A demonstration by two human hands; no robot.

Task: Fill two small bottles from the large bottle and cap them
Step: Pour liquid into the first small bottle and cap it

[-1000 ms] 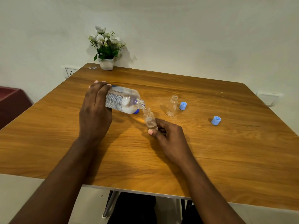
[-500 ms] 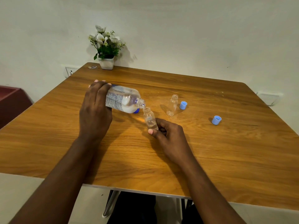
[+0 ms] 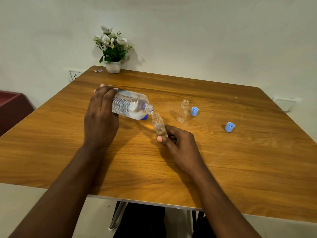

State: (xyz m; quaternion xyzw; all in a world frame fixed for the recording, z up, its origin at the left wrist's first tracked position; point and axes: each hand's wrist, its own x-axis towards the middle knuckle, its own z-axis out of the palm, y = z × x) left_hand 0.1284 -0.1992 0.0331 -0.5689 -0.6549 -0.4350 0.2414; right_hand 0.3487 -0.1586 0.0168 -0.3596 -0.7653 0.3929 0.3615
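1. While the left hand [image 3: 101, 117] wraps its grip round the large bottle [image 3: 130, 105], that bottle lies tipped almost level above the bench [image 3: 223, 169], its open mouth at the rim of a small bottle [image 3: 159, 125].
2. The right hand [image 3: 178, 143] pinches this small bottle near its base, leaning it toward the large one.
3. A second small bottle [image 3: 183, 111] stands upright and uncapped to the right, a blue cap [image 3: 194, 111] just beside it.
4. A second blue cap [image 3: 229, 127] lies well apart, further right.
5. A potted plant [image 3: 113, 66] stands at the far edge.

Two bare forearms [image 3: 68, 182], bare left hand [image 3: 101, 121] and right hand [image 3: 180, 143], short nails. Dark clothing [image 3: 144, 220] on lap, just below table [image 3: 154, 202] near edge.
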